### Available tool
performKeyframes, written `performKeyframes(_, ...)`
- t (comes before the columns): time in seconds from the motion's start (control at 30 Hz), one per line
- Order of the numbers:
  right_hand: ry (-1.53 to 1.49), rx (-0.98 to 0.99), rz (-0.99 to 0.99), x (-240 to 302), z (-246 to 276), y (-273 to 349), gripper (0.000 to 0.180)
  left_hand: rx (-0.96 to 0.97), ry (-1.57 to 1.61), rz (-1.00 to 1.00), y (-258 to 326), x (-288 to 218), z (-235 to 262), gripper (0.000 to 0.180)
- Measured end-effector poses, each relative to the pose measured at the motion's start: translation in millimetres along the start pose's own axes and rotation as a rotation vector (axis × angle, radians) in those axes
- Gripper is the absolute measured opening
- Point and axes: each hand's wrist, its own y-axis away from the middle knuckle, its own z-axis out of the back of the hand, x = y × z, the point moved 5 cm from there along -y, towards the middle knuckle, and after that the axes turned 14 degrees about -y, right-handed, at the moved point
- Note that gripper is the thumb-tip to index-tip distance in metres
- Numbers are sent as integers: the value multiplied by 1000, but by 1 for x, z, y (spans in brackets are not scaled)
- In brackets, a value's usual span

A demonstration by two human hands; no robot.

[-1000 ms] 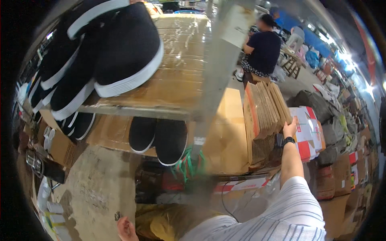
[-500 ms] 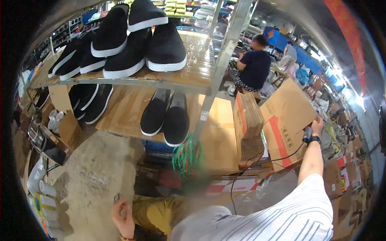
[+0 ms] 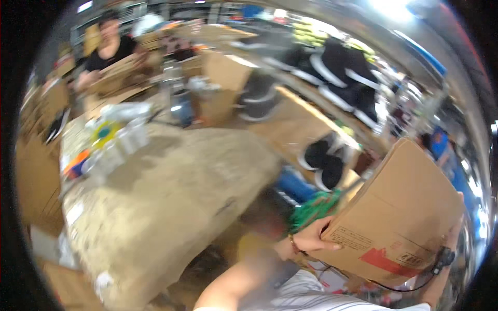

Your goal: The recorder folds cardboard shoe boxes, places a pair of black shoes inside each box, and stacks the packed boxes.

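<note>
Flat brown cardboard box, both hands gripping

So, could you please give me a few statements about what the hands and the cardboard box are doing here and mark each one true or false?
1. The left hand grips the lower left edge of the flat cardboard box. True.
2. The box carries a blue patch near its lower edge. False: the patch is red.
3. The right hand is at the box's right edge, mostly hidden behind it. True.
4. The black shoes sit on top of the box. False: they are on a shelf behind it.
5. The green cord bundle lies just left of the box. True.
</note>
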Motion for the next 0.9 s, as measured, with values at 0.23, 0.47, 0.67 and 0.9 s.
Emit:
performKeyframes(0.23, -447, 619, -144, 24, -357, -35, 40, -745, 36, 45, 202, -50, 62, 78)
performKeyframes(0.47, -292, 992, 557, 15, -619, 22, 34, -1509, -29, -123, 410, -126, 39, 51)
performKeyframes(0.67, -162, 1356, 53, -182, -675, 161, 49, -1807, -70, 262, 477, -146, 55, 43)
performKeyframes(0.9, -403, 1151, -268, -181, -664, 206, 47, -1902, -1160, 988, 467, -181, 43, 56)
